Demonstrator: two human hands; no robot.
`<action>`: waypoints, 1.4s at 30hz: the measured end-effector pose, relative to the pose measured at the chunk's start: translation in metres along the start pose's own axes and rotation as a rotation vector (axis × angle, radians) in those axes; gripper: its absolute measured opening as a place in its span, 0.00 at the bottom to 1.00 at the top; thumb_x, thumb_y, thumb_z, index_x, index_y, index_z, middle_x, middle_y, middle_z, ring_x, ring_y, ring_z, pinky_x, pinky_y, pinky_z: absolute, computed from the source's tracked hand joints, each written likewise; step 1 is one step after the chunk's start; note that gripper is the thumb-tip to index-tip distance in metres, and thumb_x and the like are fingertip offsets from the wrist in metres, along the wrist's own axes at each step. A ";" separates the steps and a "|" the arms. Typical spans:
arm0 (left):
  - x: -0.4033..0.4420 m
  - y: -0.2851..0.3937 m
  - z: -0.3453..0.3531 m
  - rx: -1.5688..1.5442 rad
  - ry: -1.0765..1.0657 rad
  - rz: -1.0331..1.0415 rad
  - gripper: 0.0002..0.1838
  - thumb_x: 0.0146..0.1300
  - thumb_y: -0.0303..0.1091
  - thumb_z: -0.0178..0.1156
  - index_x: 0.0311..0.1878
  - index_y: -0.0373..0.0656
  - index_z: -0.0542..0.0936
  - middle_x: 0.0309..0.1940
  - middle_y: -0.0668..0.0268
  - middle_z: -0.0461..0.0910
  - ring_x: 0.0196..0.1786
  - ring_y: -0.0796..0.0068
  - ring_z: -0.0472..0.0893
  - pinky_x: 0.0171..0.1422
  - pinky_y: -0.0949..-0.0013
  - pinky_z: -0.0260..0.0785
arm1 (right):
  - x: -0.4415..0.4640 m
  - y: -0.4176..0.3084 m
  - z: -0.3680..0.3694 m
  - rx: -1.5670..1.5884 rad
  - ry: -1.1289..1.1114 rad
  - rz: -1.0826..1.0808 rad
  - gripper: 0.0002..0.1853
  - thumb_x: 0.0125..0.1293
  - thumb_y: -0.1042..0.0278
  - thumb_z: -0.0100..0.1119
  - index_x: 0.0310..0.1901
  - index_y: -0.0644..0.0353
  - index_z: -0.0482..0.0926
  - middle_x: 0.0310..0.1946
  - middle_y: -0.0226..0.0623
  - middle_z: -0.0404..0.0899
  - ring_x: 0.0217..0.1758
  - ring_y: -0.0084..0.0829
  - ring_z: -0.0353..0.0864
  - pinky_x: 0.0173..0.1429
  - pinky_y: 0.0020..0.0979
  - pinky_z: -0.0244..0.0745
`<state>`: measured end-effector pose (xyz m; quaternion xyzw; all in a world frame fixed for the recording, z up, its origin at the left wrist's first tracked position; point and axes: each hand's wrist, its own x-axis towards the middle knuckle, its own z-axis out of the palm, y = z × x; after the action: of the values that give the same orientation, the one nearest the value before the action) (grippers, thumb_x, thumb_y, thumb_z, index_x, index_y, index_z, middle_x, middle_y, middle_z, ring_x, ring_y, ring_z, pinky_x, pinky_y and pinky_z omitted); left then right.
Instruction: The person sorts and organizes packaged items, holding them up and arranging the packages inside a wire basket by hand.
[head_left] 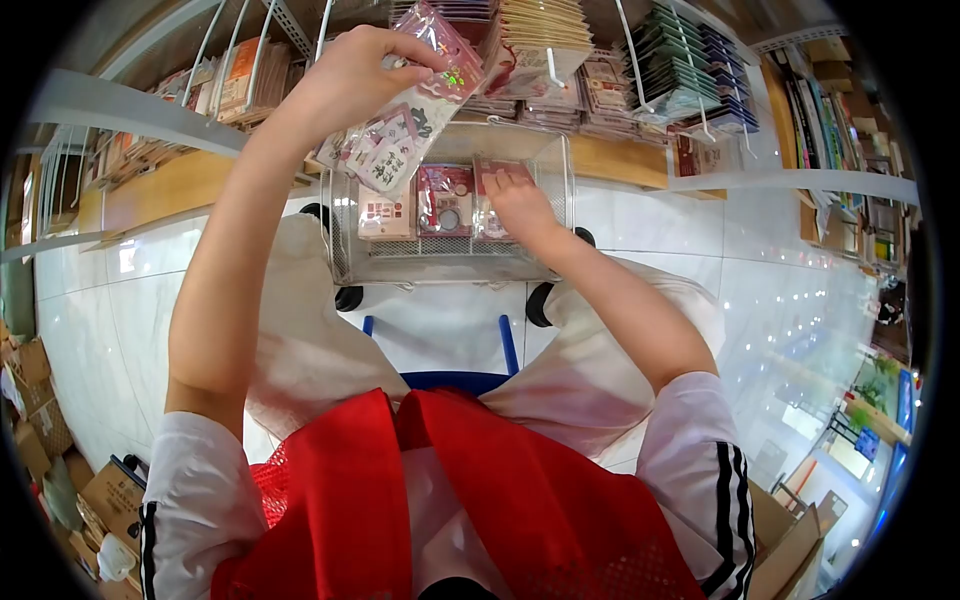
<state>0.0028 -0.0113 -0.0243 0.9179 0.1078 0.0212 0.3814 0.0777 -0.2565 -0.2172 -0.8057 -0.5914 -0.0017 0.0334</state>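
Observation:
My left hand [365,75] is raised at the front of the shelf, its thumb and fingers closed on a clear plastic-wrapped packet [445,60] with pink and white printing. A white printed packet [385,150] hangs just below that hand, over the left side of a wire mesh basket [345,255]. Inside the basket lie a pale packet [385,218], a dark red packet [445,205] and a pink packet [490,222]. My right hand [520,205] reaches in at the right, fingers bent over the top of the pink packet; its thumb is hidden.
Behind the basket, a shelf holds upright stacks of yellow packets [540,40] and green packets [665,60] between white wire hooks [635,60]. More packets [250,80] fill the left section. Books [820,120] stand at the right. Cardboard boxes [110,500] sit at lower left.

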 end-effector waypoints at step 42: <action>0.001 0.001 0.006 -0.139 -0.063 0.029 0.11 0.60 0.28 0.56 0.45 0.39 0.81 0.40 0.62 0.81 0.42 0.73 0.77 0.52 0.71 0.67 | -0.007 0.003 0.046 -0.069 -0.554 0.079 0.34 0.56 0.66 0.56 0.67 0.45 0.58 0.68 0.50 0.51 0.46 0.43 0.78 0.46 0.38 0.77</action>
<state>0.0050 -0.0158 -0.0277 0.8908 0.0807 0.0052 0.4472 0.0770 -0.2615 -0.2639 -0.7984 -0.5458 0.1998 -0.1569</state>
